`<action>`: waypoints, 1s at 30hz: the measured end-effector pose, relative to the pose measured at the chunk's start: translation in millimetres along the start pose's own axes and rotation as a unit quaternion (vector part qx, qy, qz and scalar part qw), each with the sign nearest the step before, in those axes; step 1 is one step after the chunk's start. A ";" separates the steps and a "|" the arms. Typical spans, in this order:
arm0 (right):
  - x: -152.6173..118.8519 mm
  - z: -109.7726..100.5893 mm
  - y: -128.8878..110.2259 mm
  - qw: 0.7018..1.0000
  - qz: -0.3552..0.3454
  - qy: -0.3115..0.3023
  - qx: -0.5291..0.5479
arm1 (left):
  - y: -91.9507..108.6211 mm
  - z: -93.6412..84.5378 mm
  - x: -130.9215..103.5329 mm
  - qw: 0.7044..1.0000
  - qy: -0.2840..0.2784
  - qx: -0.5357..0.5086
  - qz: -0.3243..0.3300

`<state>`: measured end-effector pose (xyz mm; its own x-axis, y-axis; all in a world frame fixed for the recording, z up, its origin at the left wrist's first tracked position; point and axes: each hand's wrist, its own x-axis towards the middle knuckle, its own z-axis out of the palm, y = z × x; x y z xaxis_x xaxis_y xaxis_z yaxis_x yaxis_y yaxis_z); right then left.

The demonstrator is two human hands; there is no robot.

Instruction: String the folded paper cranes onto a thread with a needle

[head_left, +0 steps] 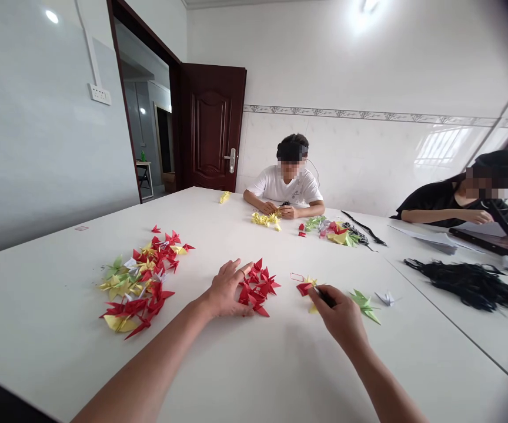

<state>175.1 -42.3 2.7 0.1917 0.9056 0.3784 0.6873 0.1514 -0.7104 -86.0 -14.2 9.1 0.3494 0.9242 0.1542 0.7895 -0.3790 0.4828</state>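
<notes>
My left hand lies with spread fingers against the left side of a cluster of red folded-paper pieces on the white table. My right hand is closed round a dark, slim object, too hidden to name. At its fingertips is a red folded piece, beside yellow ones. Just right of this hand sit green folded pieces and a white one. A larger mixed pile of red, yellow, green and white pieces spreads out on the left.
Across the table a person in white handles yellow pieces, near a mixed pile and a black strap. At right are black cords, papers and a person in black.
</notes>
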 end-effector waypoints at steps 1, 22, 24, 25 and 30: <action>-3.6 4.9 -4.2 1.000 -0.013 -0.015 0.005 | -0.2 1.8 0.9 1.000 0.006 -0.005 -0.002; -8.3 32.0 9.0 0.982 0.004 -0.190 -0.023 | -17.0 -6.9 2.5 0.982 0.173 -0.018 -0.069; -8.5 31.0 9.6 0.982 0.003 -0.187 -0.024 | -24.5 -17.3 0.8 0.967 0.223 0.023 -0.120; -9.2 30.1 8.6 0.982 0.002 -0.189 -0.024 | -27.9 -23.2 -0.7 0.959 0.239 0.043 -0.148; -14.5 24.0 -4.1 0.978 -0.020 -0.208 -0.017 | -39.6 -44.3 -9.2 0.911 0.204 0.160 -0.321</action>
<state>152.7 -46.6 -14.0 -0.1335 0.9830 0.1263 0.7123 0.1838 -0.6774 -142.9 -5.6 26.7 -0.4009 0.8761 0.2678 0.8948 0.3117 0.3197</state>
